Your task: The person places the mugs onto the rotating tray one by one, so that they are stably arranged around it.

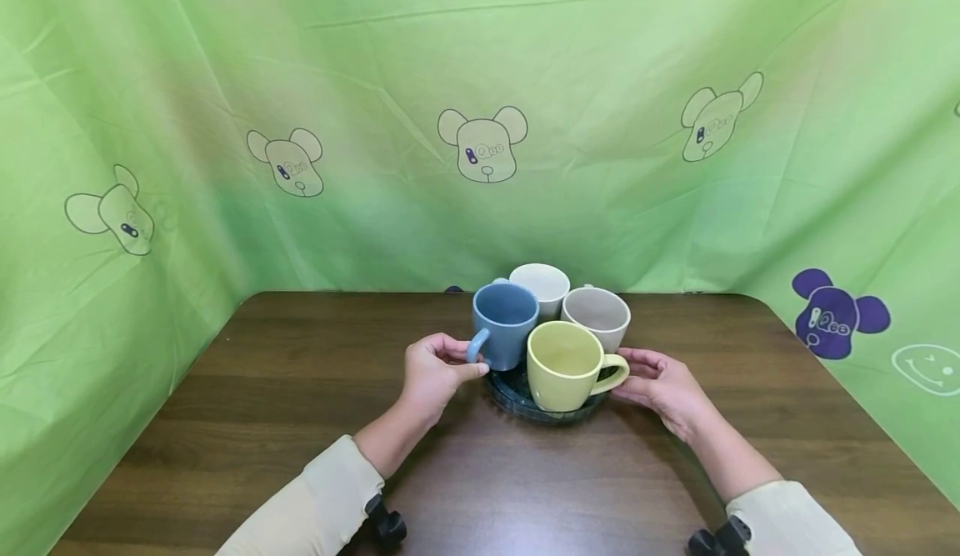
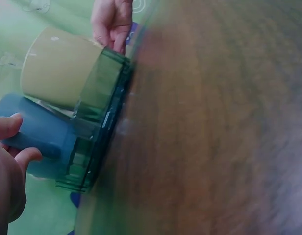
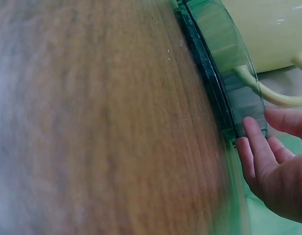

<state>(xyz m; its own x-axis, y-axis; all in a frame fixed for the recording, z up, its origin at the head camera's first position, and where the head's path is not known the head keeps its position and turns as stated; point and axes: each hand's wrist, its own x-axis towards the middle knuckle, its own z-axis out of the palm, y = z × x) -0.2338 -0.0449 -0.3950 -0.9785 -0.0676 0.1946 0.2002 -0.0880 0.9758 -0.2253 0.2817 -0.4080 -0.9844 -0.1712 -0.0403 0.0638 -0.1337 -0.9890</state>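
A round, clear dark-green tray (image 1: 512,403) stands on the table and bears several mugs. Its low see-through wall (image 2: 103,78) shows in the left wrist view. At the left of the tray is a blue mug (image 1: 504,331); my left hand (image 1: 433,377) pinches its handle between thumb and fingers. A yellow mug (image 1: 558,373) sits in front, handle to the right. My right hand (image 1: 667,389) is beside that handle, and in the right wrist view its extended fingers (image 3: 259,147) touch the tray's wall. A white mug (image 1: 542,283) and a light grey mug (image 1: 597,314) are behind.
The brown wooden table (image 1: 300,389) reaches out on both sides of the tray. A green cloth (image 1: 375,231) with cartoon bear heads hangs behind the table's back edge and along its sides.
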